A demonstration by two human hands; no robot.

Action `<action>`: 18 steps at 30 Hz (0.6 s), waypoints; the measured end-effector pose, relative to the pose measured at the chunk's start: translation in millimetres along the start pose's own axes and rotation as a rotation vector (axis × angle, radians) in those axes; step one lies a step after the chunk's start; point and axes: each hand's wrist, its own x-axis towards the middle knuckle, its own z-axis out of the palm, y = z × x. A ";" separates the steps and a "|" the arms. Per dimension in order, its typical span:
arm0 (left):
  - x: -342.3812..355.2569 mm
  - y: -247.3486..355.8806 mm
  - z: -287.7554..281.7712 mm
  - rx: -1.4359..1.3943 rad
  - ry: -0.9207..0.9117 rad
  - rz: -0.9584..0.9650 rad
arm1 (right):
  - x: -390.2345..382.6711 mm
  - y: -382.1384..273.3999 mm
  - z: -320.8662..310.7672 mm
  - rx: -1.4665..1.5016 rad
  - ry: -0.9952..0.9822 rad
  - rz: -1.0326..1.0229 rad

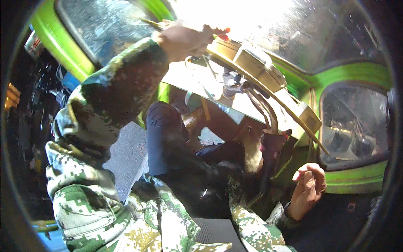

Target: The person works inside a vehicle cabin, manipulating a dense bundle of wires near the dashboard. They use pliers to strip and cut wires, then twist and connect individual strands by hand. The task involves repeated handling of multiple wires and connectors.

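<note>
My left hand (184, 40), blurred, reaches up to the top of a tan instrument panel (252, 67) in a green vehicle cab. At its fingertips is a small orange-red piece (223, 34), too unclear to name; the fingers look closed there. A thin, dark yellowish strip (152, 24) shows just behind this hand. My right hand (308, 189) is low at the right, away from the panel, fingers curled in and thumb alongside. Nothing shows in it. Below the panel, a metal fitting (231, 82) and dark hoses (263, 105) are exposed.
Bright green window frames (352, 182) surround the cab, with a glass pane (354, 122) at the right. My dark-trousered leg (161, 138) is beneath the panel. A grey floor (128, 151) shows at the left. Strong glare whitens the front window.
</note>
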 end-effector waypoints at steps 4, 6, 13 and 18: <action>-8.8 -12.9 6.0 -0.019 0.031 0.108 | -4.2 4.4 2.9 -0.019 0.002 0.014; -15.6 -13.5 13.9 0.009 0.137 0.121 | -6.7 4.3 3.1 -0.077 0.022 0.001; -56.2 -11.8 54.4 0.393 0.386 0.255 | -20.6 -9.4 -0.5 -0.183 -0.038 -0.079; -120.6 -70.4 64.9 -0.141 0.591 0.256 | -27.4 -15.4 33.3 -0.077 -0.322 -0.134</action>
